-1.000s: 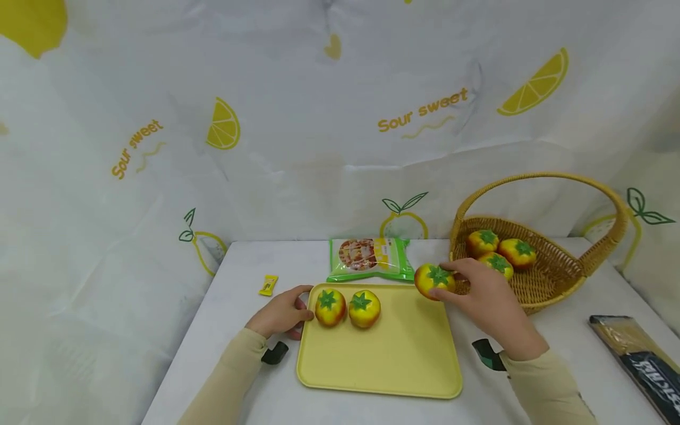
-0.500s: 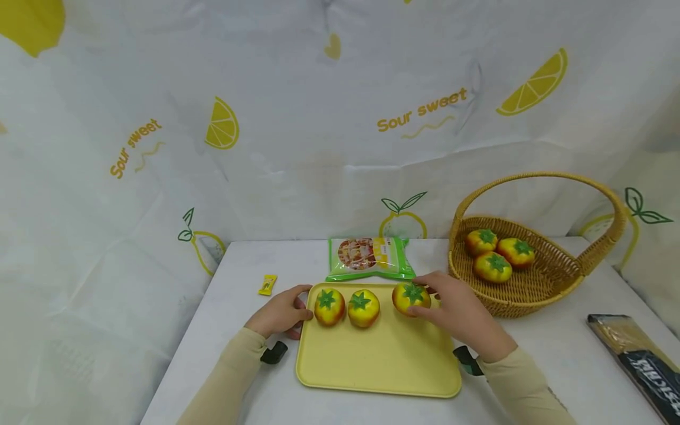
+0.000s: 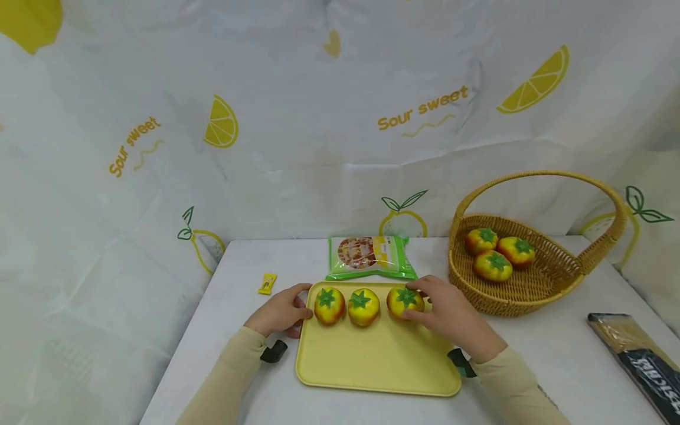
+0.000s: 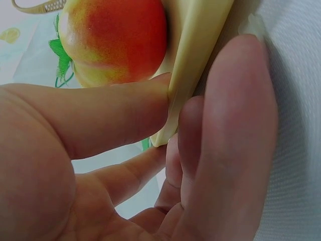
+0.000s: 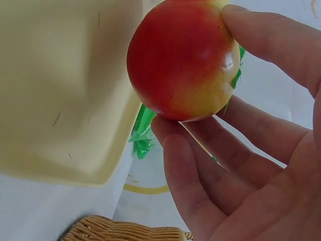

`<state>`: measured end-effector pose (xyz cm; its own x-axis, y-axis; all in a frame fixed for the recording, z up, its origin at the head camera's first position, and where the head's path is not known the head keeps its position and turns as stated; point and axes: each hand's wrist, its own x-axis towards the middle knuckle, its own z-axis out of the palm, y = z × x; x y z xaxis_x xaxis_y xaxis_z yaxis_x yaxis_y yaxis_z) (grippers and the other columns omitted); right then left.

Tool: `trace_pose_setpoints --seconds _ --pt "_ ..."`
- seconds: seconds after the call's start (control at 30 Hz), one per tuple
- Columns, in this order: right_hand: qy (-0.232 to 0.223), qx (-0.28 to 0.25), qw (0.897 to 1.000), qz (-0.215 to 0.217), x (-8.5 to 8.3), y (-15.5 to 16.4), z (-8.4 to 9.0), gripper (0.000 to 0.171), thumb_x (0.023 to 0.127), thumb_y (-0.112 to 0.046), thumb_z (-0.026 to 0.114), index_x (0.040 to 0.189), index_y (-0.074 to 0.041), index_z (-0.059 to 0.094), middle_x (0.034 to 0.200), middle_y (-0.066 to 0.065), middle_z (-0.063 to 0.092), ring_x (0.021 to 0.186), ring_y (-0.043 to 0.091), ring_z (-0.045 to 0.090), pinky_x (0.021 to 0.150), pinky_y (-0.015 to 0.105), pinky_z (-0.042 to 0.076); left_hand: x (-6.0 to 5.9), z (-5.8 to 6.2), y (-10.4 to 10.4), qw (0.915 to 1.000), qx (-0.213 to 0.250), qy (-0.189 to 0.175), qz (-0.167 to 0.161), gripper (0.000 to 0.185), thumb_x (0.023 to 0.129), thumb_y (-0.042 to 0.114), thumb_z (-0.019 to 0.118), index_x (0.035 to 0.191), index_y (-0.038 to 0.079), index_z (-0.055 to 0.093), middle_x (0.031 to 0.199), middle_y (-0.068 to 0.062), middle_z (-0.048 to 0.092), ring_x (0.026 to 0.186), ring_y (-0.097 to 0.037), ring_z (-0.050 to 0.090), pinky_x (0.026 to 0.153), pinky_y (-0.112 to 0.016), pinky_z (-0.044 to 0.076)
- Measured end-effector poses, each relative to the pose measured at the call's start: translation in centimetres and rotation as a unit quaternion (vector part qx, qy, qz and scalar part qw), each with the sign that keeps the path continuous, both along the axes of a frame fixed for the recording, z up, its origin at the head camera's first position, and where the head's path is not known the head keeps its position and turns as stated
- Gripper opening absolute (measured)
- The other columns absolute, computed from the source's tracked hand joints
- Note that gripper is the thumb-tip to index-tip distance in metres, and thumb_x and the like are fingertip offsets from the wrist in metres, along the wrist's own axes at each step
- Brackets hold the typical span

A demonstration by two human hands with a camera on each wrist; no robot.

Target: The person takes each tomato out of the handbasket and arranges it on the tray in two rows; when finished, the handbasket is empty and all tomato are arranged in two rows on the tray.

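Fingers of the right hand [image 3: 451,313] curl round a toy tomato [image 3: 405,301], thumb on its near side and the others on its far and right sides (the right wrist view shows the pads pressed to its red-and-yellow skin). That tomato sits at the far edge of the yellow tray [image 3: 372,366], rightmost in a row with two more tomatoes [image 3: 346,306] to its left. The left hand [image 3: 280,313] pinches the tray's left rim, thumb on top beside the leftmost tomato, the other fingers under the edge against the white table [image 3: 531,354]. Farther right, well apart from both hands, a wicker basket [image 3: 552,283] holds three further tomatoes [image 3: 496,249].
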<state>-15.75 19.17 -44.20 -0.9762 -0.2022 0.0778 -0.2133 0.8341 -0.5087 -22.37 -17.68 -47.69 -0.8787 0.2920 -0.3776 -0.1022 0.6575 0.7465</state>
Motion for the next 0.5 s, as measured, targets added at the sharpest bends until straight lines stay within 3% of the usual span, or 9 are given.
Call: trace_pose_setpoints --seconds 0.5 --pt "0.001 0.006 1.000 0.005 0.06 -0.11 -0.36 0.055 0.089 -0.038 0.090 0.133 -0.008 0.073 0.122 0.006 0.072 0.107 0.024 0.071 0.093 0.049 0.064 -0.12 -0.17 -0.06 1.0000 0.000 0.002 0.002 0.065 0.100 0.018 0.077 0.159 0.021 0.051 0.105 -0.009 0.062 0.071 -0.019 0.062 0.060 -0.032 0.066"
